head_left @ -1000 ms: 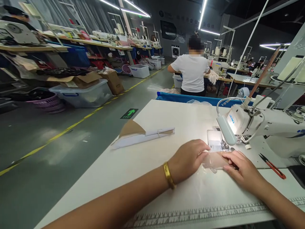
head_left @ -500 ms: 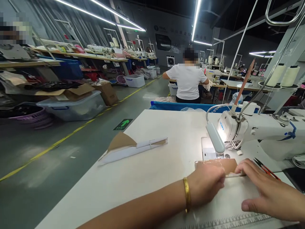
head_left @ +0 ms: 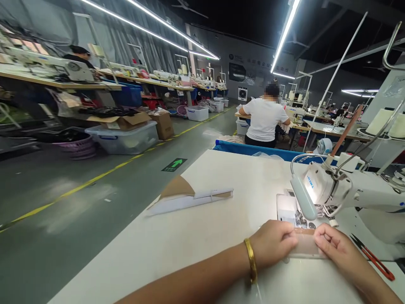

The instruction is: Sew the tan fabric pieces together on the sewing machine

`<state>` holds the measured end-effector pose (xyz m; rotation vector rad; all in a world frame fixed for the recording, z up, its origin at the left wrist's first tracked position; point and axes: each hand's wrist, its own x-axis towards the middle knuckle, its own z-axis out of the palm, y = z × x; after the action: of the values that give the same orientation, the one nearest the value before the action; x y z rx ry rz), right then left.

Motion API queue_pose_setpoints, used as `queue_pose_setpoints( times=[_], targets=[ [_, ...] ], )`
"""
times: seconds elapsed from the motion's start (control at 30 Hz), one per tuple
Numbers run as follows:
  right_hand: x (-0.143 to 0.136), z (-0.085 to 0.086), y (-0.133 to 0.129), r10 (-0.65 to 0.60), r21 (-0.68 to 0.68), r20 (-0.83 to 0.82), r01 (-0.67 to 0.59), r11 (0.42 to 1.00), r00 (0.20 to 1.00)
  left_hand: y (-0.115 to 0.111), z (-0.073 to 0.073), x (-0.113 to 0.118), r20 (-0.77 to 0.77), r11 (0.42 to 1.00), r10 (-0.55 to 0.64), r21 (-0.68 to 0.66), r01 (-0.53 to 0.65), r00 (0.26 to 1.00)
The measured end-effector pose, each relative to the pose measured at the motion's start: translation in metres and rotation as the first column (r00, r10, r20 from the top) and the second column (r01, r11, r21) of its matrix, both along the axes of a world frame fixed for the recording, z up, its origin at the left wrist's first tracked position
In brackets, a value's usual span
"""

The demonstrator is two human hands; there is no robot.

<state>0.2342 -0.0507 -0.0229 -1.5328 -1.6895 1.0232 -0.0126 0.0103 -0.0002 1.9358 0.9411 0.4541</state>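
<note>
A flat piece of brown and pale material (head_left: 305, 244), shiny as if under clear film, lies just in front of the presser foot of a white sewing machine (head_left: 332, 185). My left hand (head_left: 274, 242) pinches its left end, fingers curled. Its right end is gripped by my right hand (head_left: 336, 244), thumb and fingers closed. The machine's lit needle plate (head_left: 284, 206) shows beyond my hands. Red-handled thread snips (head_left: 375, 258) rest on the table to the right of my right hand.
A folded white and brown paper piece (head_left: 193, 198) lies on the white tabletop (head_left: 218, 240) to the left. Blue cloth (head_left: 247, 147) hangs along the far edge. Ahead, a person in a white shirt (head_left: 265, 120) sits at another machine. Bins and boxes line the aisle.
My right hand has closed from a spread pose onto the piece's right end. The piece has turned more of its pale side up. The view has shifted left, and the ruler is out of sight.
</note>
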Motion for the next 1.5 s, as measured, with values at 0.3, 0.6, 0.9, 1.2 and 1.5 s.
queue_pose_setpoints(
  times=[0.3,0.6,0.9,1.2,1.5],
  targets=[
    [0.002,0.0,0.003,-0.197,0.091,-0.045,0.2,0.975,0.979,0.005,0.009,-0.003,0.055,0.979,0.029,-0.203,-0.018,0.998],
    [0.004,0.0,0.002,-0.228,0.149,0.026,0.221,0.964,0.973,0.007,0.012,-0.002,0.051,0.965,0.065,-0.259,-0.05,0.997],
    [0.005,-0.002,0.008,-0.328,0.264,0.161,0.28,0.923,0.931,0.006,0.006,-0.005,-0.226,0.835,0.061,0.545,0.075,0.972],
    [0.011,0.01,-0.027,-0.191,0.259,0.478,0.07,0.963,0.857,-0.021,0.023,0.006,-0.502,0.811,-0.155,0.427,0.4,0.851],
    [-0.019,0.036,-0.038,0.03,0.158,0.037,-0.036,0.987,0.999,0.018,0.033,0.014,-0.105,0.901,-0.108,-0.431,0.053,0.989]
  ],
)
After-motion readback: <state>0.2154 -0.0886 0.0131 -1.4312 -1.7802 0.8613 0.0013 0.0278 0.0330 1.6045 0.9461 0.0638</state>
